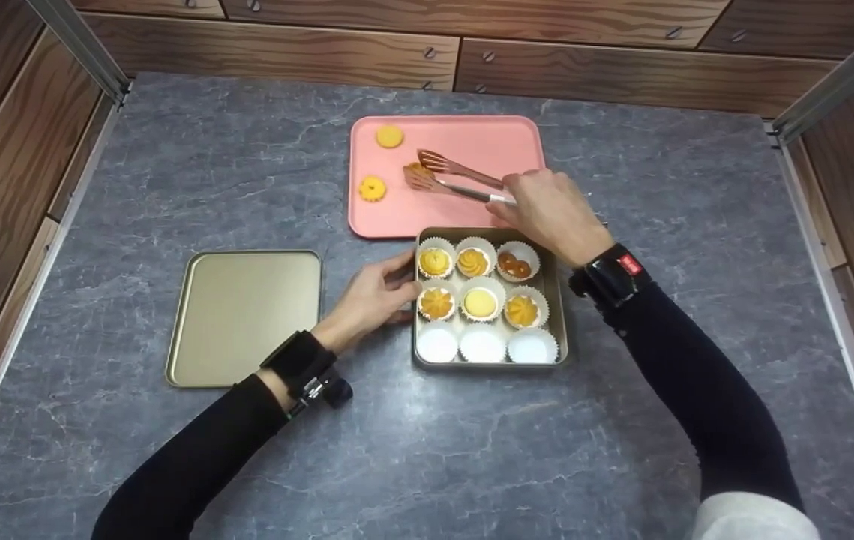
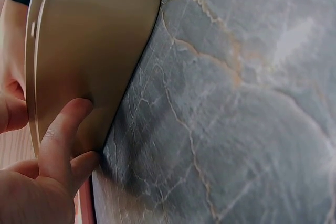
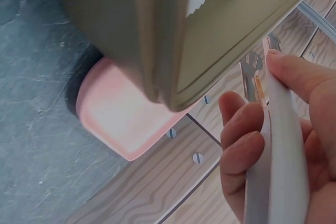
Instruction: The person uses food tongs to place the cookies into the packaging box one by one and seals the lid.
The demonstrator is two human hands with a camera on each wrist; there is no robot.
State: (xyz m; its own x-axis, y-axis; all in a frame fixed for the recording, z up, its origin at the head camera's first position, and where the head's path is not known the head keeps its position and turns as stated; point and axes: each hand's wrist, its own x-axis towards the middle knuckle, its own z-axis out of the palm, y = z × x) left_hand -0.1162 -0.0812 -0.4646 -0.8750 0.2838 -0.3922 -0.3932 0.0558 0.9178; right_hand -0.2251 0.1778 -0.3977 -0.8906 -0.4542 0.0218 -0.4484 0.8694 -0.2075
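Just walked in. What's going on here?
The person's right hand holds tongs over a pink tray, the tips at a cookie; can't tell whether it's gripped. Two more cookies lie on the tray. The left hand touches the side of a metal tin, where six of nine paper cups are filled. A metal lid lies to its left.

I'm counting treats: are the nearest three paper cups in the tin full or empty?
Empty: in the head view, those three paper cups show only bare white insides.
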